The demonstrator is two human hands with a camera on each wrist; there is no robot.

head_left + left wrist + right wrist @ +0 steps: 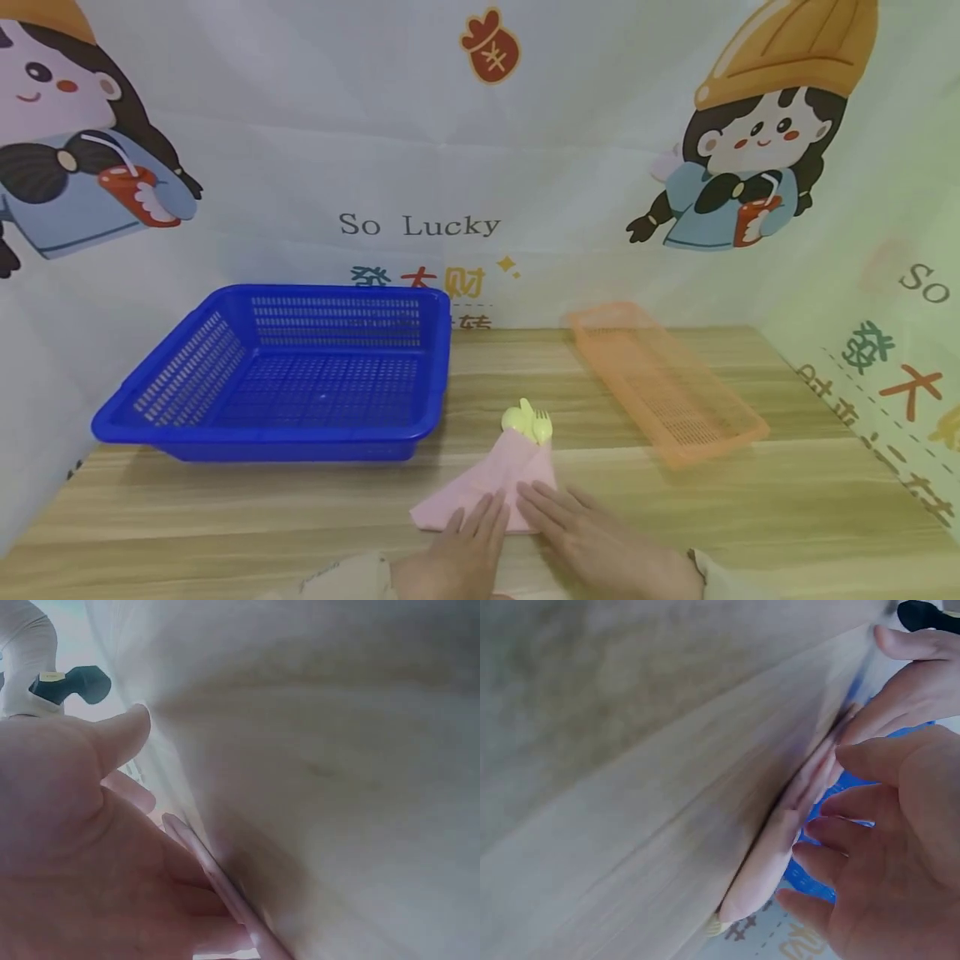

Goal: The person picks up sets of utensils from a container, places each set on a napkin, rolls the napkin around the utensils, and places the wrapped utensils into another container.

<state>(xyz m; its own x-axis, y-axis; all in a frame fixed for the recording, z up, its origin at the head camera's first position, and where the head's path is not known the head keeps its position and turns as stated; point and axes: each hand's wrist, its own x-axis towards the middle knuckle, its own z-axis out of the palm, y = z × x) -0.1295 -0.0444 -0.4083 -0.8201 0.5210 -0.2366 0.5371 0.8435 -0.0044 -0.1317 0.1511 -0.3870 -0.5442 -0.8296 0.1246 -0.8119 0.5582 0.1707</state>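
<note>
Within pink cloth (521, 475), yellow cutlery (529, 427): heads, long axis toward backdrop (570, 192).

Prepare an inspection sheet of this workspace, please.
Surface: light-brown wood-grain tabletop.
Job's things: folded pale-pink napkin, material unclear; pale-yellow plastic-looking utensils, one a fork, protrude from its far end.
Clutter: blue rectangular perforated plastic basket, left; orange oblong perforated plastic basket, right.
Hands: left hand and right hand rest on the napkin, fingers extended.
Cables: nothing seen.
Surroundings: white printed fabric-like backdrop, behind and at both sides.
</note>
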